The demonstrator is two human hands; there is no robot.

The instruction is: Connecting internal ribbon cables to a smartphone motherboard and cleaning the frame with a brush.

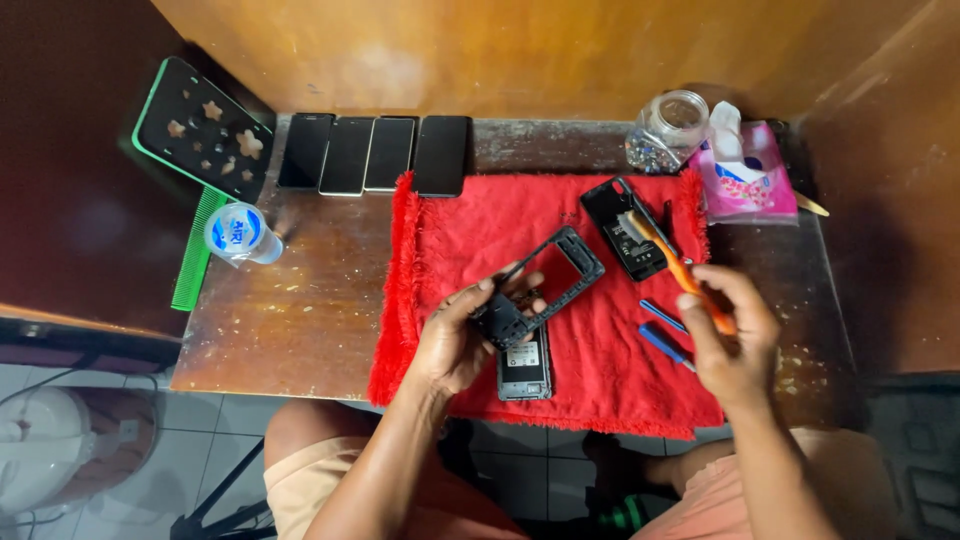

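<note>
A black phone frame is held in the left hand above a red towel on the worktop.

An orange-handled brush is gripped in the right hand, its bristles over an opened phone near the towel's far right corner. Another opened phone lies under the frame; four dark phones are lined along the worktop's far edge.

The lower end of the frame is hidden by the left hand, and the top of the phone beneath it is covered. The brush handle's end is enclosed by the right hand. The jar contents are too small to be told.
</note>
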